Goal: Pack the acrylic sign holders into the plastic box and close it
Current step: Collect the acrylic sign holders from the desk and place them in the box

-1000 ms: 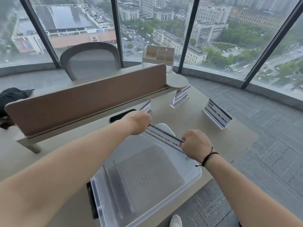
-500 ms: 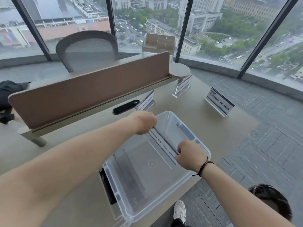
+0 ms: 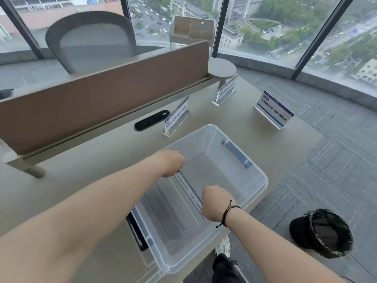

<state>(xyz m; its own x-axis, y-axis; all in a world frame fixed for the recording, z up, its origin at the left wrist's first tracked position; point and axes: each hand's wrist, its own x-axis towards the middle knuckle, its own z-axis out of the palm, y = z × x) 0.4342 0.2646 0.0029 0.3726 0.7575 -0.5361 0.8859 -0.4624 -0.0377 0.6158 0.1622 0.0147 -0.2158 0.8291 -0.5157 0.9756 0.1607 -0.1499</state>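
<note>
A clear plastic box [image 3: 259, 176] stands open on the desk in front of me. Both hands hold one acrylic sign holder [image 3: 190, 190] by its ends, low inside the box. My left hand [image 3: 172, 163] grips the far end, my right hand [image 3: 217, 203] the near end. At least one other holder lies flat on the box floor [image 3: 163, 213]. Three more sign holders stand on the desk: one [image 3: 177, 117] just behind the box, one [image 3: 225, 91] by the divider's end, one [image 3: 273, 109] at the right.
A brown divider panel [image 3: 102, 99] runs along the desk's back, with a black cable slot [image 3: 152, 122] below it. A dark flat object [image 3: 135, 231] lies at the box's left side. A grey chair [image 3: 91, 39] stands behind. Someone's dark-haired head [image 3: 322, 231] is low at right.
Both hands have lowered the sign holder from rim height down into the box. The camera has tilted down and a head has come into view at the lower right.
</note>
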